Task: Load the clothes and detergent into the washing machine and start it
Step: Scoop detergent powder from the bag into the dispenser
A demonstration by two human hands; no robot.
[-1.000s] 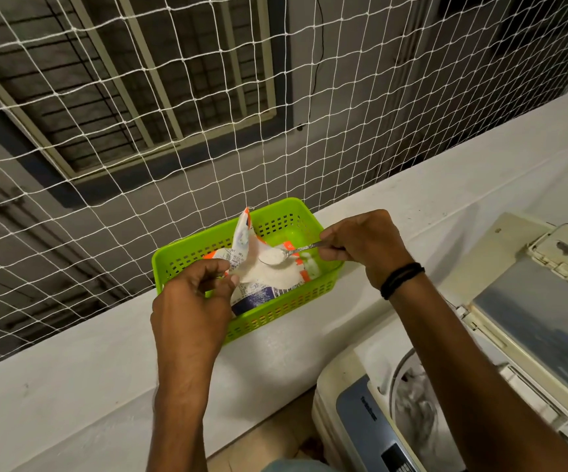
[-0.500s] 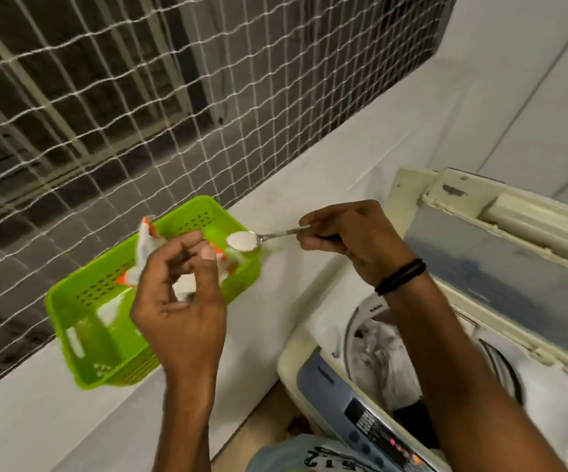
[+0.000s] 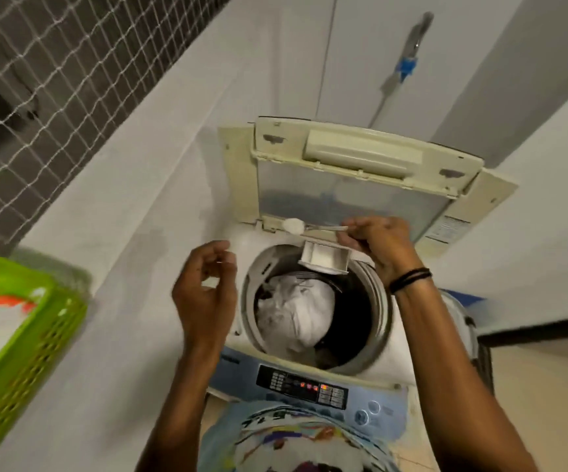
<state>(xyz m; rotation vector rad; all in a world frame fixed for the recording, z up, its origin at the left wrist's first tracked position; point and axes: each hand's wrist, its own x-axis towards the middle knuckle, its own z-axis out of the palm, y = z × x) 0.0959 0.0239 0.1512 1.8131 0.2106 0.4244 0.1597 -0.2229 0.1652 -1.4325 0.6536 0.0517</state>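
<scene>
Your clothes (image 3: 296, 311) already sit in the drum of the washing machine (image 3: 383, 408), lid (image 3: 344, 195) up. Your right hand (image 3: 374, 243) pinches a spoon (image 3: 325, 228) heaped with detergent (image 3: 293, 226), just above the pulled-out dispenser tray (image 3: 325, 258) (nothing tipped in yet, I judge). Your left hand (image 3: 207, 294) hangs loosely curled, holding nothing. Dosing, closing the lid and pressing start remain.

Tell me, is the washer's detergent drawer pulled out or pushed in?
Pulled out. The white detergent drawer juts over the drum opening with its compartment facing up. The spoon, heaped with powder, is not yet emptied into it.
</scene>
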